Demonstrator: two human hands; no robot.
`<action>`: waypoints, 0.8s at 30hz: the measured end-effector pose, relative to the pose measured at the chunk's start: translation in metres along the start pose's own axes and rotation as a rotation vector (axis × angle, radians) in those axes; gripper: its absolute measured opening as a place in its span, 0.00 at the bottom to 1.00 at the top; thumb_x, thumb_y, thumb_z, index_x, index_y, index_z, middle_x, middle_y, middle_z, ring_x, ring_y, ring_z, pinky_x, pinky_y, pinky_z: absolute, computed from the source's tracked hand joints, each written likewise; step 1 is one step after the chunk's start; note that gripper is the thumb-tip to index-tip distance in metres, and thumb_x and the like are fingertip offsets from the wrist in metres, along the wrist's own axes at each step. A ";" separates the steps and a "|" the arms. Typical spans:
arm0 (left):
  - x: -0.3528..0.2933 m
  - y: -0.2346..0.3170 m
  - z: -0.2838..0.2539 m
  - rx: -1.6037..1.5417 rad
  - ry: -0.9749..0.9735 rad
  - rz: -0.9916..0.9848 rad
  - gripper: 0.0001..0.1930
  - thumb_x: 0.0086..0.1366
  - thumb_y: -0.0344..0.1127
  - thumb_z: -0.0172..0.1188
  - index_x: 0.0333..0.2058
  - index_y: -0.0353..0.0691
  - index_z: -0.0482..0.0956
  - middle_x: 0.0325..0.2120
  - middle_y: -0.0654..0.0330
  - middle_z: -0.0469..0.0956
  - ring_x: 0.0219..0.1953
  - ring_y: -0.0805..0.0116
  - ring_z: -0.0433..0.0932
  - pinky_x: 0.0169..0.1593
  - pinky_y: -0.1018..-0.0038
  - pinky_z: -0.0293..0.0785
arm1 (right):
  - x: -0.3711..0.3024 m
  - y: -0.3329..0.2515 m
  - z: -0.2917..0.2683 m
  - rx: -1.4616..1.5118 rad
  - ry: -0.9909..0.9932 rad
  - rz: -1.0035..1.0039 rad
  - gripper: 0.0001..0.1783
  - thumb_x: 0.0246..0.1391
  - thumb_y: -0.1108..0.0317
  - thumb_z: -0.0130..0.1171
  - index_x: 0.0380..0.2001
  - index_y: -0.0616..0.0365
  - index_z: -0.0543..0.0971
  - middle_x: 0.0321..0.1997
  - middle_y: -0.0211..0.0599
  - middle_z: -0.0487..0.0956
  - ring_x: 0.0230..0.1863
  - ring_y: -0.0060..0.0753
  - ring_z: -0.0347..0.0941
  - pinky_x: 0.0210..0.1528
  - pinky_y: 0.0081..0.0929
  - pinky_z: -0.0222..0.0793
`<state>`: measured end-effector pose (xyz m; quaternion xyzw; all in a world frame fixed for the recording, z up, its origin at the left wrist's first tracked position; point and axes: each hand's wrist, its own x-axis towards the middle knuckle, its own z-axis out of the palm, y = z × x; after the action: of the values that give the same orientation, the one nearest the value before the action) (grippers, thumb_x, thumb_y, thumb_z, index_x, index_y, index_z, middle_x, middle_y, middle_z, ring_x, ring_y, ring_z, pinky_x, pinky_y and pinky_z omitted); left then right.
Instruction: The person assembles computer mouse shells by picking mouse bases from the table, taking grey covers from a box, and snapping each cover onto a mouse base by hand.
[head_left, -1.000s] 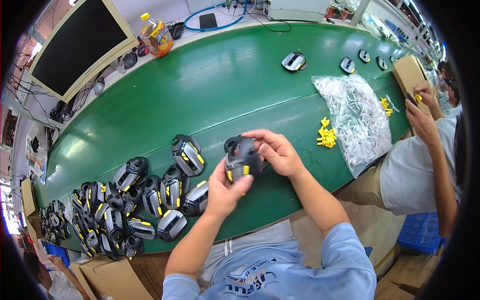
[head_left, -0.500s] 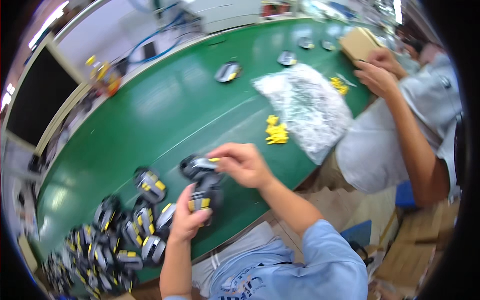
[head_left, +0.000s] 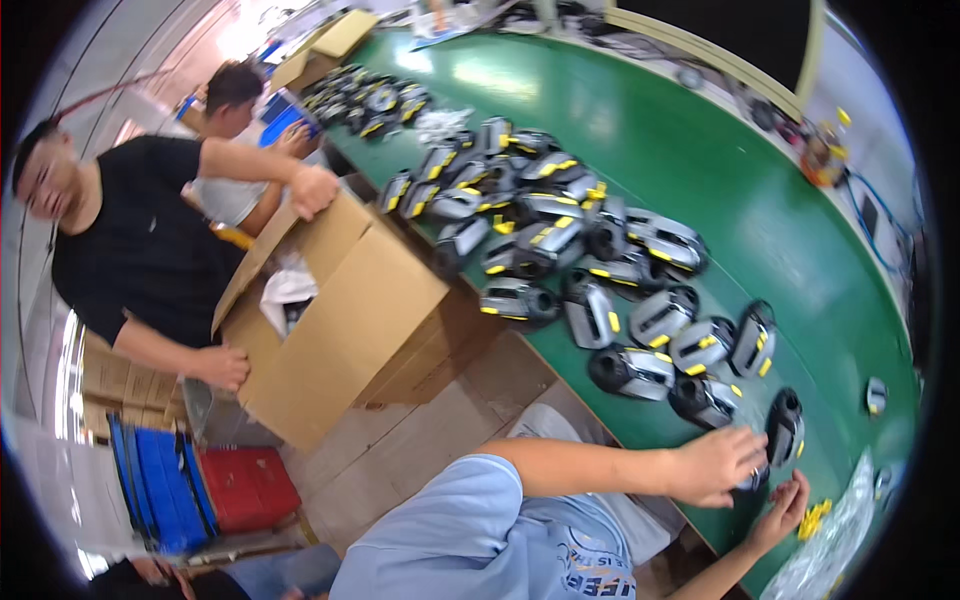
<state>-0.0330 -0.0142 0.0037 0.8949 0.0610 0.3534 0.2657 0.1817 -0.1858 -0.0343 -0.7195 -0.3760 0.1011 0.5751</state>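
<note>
Curving across the head view, a glossy green worktable [head_left: 790, 250] is bearing black-and-grey plastic housings with yellow tabs [head_left: 665, 315]. The left hand [head_left: 716, 468] is curling its fingers over a partly hidden dark plastic housing [head_left: 755, 478]; the right hand [head_left: 780, 515] is hovering just beside. Whether either is clamping cannot be told.

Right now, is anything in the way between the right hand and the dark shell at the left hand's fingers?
Nothing visible stands between the right hand and the dark shell, but the left hand partly covers that shell.

shell [head_left: 754, 479] partly behind left hand [head_left: 715, 467], monitor [head_left: 725, 38] cropped
</note>
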 end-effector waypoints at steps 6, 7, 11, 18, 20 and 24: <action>-0.046 0.018 -0.132 -0.154 0.161 0.099 0.25 0.50 0.44 0.73 0.43 0.35 0.78 0.41 0.55 0.76 0.44 0.52 0.73 0.45 0.58 0.73 | 0.011 0.019 -0.026 0.135 0.069 0.178 0.17 0.73 0.63 0.46 0.55 0.61 0.76 0.32 0.24 0.68 0.30 0.14 0.59 0.31 0.15 0.55; -0.062 0.014 -0.154 -0.093 0.202 0.007 0.22 0.51 0.42 0.73 0.41 0.36 0.79 0.40 0.55 0.77 0.42 0.53 0.74 0.44 0.59 0.73 | 0.008 -0.013 -0.017 -0.042 0.220 0.301 0.17 0.67 0.60 0.55 0.52 0.57 0.79 0.41 0.36 0.75 0.40 0.28 0.68 0.43 0.30 0.63; -0.137 0.006 -0.236 0.382 0.340 -0.258 0.13 0.52 0.36 0.73 0.34 0.40 0.82 0.33 0.59 0.80 0.35 0.56 0.76 0.41 0.62 0.74 | 0.018 -0.002 -0.011 -0.513 0.291 -0.011 0.17 0.64 0.59 0.60 0.48 0.61 0.82 0.49 0.46 0.83 0.48 0.47 0.78 0.50 0.38 0.74; -0.268 0.014 -0.381 1.117 0.854 -0.945 0.05 0.62 0.31 0.63 0.31 0.36 0.83 0.31 0.54 0.81 0.39 0.54 0.76 0.44 0.61 0.72 | 0.020 -0.024 -0.007 -0.635 0.272 0.055 0.17 0.66 0.62 0.56 0.47 0.64 0.82 0.47 0.46 0.83 0.48 0.44 0.77 0.50 0.37 0.73; -0.283 0.015 -0.406 1.168 0.867 -0.986 0.07 0.63 0.33 0.62 0.30 0.35 0.83 0.31 0.52 0.82 0.38 0.52 0.77 0.43 0.59 0.73 | 0.022 -0.026 0.003 -0.553 0.289 0.071 0.17 0.66 0.62 0.56 0.47 0.65 0.82 0.47 0.45 0.83 0.48 0.44 0.77 0.50 0.36 0.73; -0.305 0.007 -0.439 1.188 0.631 -1.405 0.17 0.68 0.42 0.59 0.27 0.32 0.81 0.24 0.48 0.81 0.29 0.46 0.79 0.37 0.57 0.74 | 0.018 -0.031 0.009 -0.412 0.334 0.118 0.16 0.67 0.62 0.56 0.47 0.65 0.82 0.47 0.45 0.83 0.48 0.43 0.77 0.50 0.36 0.73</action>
<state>-0.5524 0.0792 0.0918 0.5071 0.8180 0.2494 -0.1073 0.1758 -0.1660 -0.0043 -0.8487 -0.2461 -0.0644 0.4637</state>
